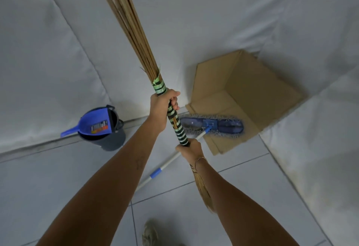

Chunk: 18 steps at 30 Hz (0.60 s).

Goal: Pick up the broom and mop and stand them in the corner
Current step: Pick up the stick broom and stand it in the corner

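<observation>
I hold a stick broom (pixel 134 37) upright in both hands. Its bundle of wooden sticks points up and away, and its middle is wrapped in green and black striped tape. My left hand (pixel 162 107) grips the taped part high up. My right hand (pixel 191 150) grips it lower down, and straw bristles hang below my right wrist. A flat mop lies on the floor behind the broom. Its blue fringed head (pixel 213 126) rests partly on cardboard, and its white handle (pixel 157 173) with a blue collar runs toward me.
A dark bucket (pixel 111 138) with a blue dustpan (pixel 95 124) in it stands at the left by the wall. An open cardboard box (pixel 252 94) lies in the corner. White sheets cover the walls. One shoe (pixel 150 232) shows on the tiled floor.
</observation>
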Motion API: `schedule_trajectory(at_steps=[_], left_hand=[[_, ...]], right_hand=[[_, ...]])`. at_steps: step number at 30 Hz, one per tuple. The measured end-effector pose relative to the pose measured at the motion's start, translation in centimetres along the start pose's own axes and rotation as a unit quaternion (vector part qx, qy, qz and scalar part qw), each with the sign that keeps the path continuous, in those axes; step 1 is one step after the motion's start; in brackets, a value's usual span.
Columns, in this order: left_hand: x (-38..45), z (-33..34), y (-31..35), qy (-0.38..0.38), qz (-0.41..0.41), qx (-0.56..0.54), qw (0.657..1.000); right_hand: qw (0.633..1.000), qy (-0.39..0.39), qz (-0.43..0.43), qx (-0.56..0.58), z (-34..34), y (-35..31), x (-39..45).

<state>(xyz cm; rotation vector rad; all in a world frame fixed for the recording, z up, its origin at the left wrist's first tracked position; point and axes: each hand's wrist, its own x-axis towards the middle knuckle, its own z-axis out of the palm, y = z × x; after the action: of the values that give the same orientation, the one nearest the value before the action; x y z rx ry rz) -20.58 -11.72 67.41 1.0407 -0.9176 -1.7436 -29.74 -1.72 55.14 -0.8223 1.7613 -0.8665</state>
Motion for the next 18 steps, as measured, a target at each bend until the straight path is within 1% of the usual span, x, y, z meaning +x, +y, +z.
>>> schedule_trajectory(at_steps=[3,10,13,16,18], left_hand=[[-0.3,1.4,3.2,-0.023,0.037,0.026,0.999],[0.7,4.9,8.2,-0.101,0.081,0.047,0.990],[1.5,8.3,8.4,-0.120,0.096,0.045,0.987],[2.3,12.5,7.9,-0.115,0.112,0.047,0.986],[2.7,16.4,7.1,-0.140,0.118,0.068,0.981]], right_hand=[[0.999,0.022,-0.009,0.026,0.2,-3.1,-0.3],[0.995,0.052,-0.057,0.060,-1.3,-8.7,0.3],[0.992,0.094,-0.061,0.066,-4.4,-10.3,0.1],[0.986,0.137,-0.065,0.064,-8.1,-11.2,0.5],[0.981,0.173,-0.055,0.073,-11.6,-10.7,1.1]])
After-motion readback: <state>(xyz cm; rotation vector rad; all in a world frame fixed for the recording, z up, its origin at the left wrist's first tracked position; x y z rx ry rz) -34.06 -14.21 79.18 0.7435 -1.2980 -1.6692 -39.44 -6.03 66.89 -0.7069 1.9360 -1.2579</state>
